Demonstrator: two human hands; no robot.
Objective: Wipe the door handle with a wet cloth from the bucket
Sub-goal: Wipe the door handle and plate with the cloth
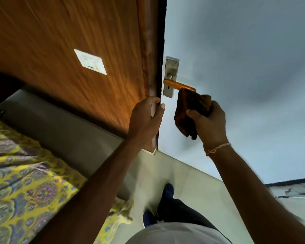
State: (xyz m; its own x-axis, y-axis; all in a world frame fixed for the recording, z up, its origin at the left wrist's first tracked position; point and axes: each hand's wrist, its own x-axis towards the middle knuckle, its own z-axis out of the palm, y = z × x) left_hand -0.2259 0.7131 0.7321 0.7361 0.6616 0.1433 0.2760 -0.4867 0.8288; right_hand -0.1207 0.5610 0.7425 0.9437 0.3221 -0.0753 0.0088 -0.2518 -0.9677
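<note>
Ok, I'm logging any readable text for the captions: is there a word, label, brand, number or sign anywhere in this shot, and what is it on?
None can be read.
White switch plate on the wood panel: dark marks, too blurred to read.
Metal handle plate: screws and a keyhole, no lettering visible.
Cloth in the right hand, left hand on the door edge: no text.

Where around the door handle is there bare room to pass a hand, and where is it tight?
Free: the pale door face above and right of the handle. Crowded: below the handle's tip, where the right hand holds the brown cloth against it, and the door edge left of the metal backplate, gripped by the left hand.
</note>
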